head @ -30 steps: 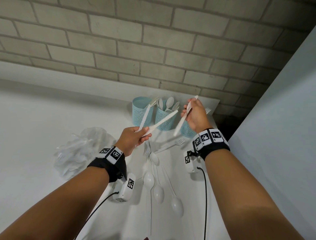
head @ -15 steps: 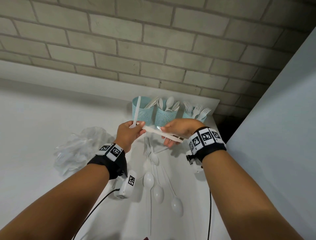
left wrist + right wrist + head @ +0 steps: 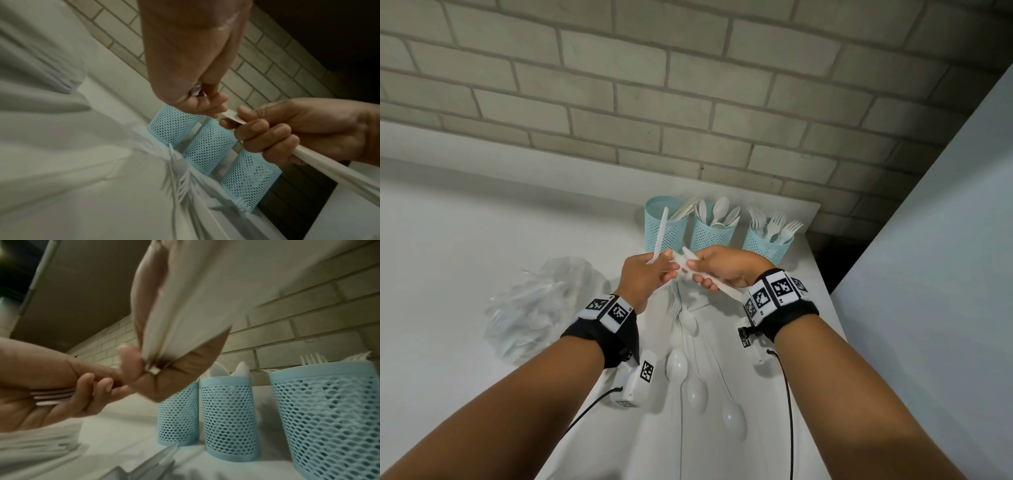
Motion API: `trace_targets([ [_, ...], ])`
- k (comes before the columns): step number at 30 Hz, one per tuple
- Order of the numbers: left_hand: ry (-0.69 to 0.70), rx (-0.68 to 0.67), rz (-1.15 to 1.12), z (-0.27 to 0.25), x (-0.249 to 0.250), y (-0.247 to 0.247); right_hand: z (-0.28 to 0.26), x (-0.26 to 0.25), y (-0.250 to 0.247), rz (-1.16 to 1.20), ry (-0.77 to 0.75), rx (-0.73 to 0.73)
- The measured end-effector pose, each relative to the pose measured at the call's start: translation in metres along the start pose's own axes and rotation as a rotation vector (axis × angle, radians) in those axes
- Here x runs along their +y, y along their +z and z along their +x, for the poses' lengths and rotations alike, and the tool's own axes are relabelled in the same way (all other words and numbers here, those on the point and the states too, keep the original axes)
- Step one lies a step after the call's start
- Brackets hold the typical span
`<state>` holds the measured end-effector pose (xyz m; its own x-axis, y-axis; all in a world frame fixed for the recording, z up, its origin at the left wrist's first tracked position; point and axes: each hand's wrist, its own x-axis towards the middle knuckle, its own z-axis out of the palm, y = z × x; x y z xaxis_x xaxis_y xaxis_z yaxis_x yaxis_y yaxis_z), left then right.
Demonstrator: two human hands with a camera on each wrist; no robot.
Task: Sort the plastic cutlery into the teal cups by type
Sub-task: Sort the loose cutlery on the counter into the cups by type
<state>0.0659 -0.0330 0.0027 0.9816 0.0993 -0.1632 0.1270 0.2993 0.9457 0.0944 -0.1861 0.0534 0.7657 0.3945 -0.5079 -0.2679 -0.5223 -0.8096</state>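
Three teal mesh cups stand at the table's far edge: the left cup (image 3: 666, 228) holds knives, the middle cup (image 3: 710, 236) spoons, the right cup (image 3: 765, 245) forks. In front of them my left hand (image 3: 664, 270) grips a white knife (image 3: 660, 236) that points up. My right hand (image 3: 698, 274) grips a slanted white knife (image 3: 726, 291) whose far end touches the left fingers. The left wrist view shows both hands meeting on that knife (image 3: 232, 116) above the cups (image 3: 207, 146). In the right wrist view its handle (image 3: 195, 296) fills the top.
Loose white spoons (image 3: 697, 390) and forks (image 3: 675, 306) lie on the white table (image 3: 465, 240) under and behind my hands. A crumpled clear plastic bag (image 3: 541, 301) lies to the left. A brick wall (image 3: 688, 102) rises behind the cups; a pale panel (image 3: 945, 240) stands on the right.
My right hand came down and left from beside the right cup to meet the left hand and took hold of the slanted knife. The left hand's other knife turned upright.
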Motion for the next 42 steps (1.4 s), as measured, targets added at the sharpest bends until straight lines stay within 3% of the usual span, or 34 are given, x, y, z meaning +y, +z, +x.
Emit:
trace_targets([
  [5, -0.019, 0.016, 0.028, -0.001, 0.005, -0.005, 0.014, -0.013, -0.001, 0.018, -0.238, 0.313],
  [9, -0.032, 0.013, 0.011, -0.002, 0.008, -0.007, 0.023, -0.037, -0.009, 0.229, -0.414, 0.524],
  [15, -0.035, 0.032, -0.013, 0.002, 0.005, -0.010, 0.042, -0.084, -0.028, 0.683, -0.704, 0.674],
  [19, -0.037, 0.047, -0.030, 0.005, 0.001, -0.012, 0.061, -0.101, -0.032, 0.690, -0.794, 0.793],
  [24, -0.049, 0.063, -0.039, 0.009, 0.000, -0.012, 0.090, -0.100, -0.023, 0.631, -0.760, 0.774],
  [31, -0.060, 0.053, -0.030, 0.012, 0.000, -0.011, 0.111, -0.081, -0.017, 0.378, -0.545, 0.682],
  [33, -0.065, 0.040, -0.023, 0.012, 0.001, -0.010, 0.107, -0.082, -0.020, 0.332, -0.547, 0.694],
  [36, -0.083, -0.002, -0.007, 0.010, 0.004, -0.009, 0.092, -0.086, -0.022, 0.154, -0.677, 0.778],
  [39, -0.098, -0.065, 0.026, 0.008, 0.009, -0.008, 0.064, -0.091, -0.020, -0.091, -0.730, 0.622],
  [42, -0.121, -0.115, 0.029, 0.007, 0.014, -0.007, 0.038, -0.093, -0.017, -0.540, -0.599, 0.394],
])
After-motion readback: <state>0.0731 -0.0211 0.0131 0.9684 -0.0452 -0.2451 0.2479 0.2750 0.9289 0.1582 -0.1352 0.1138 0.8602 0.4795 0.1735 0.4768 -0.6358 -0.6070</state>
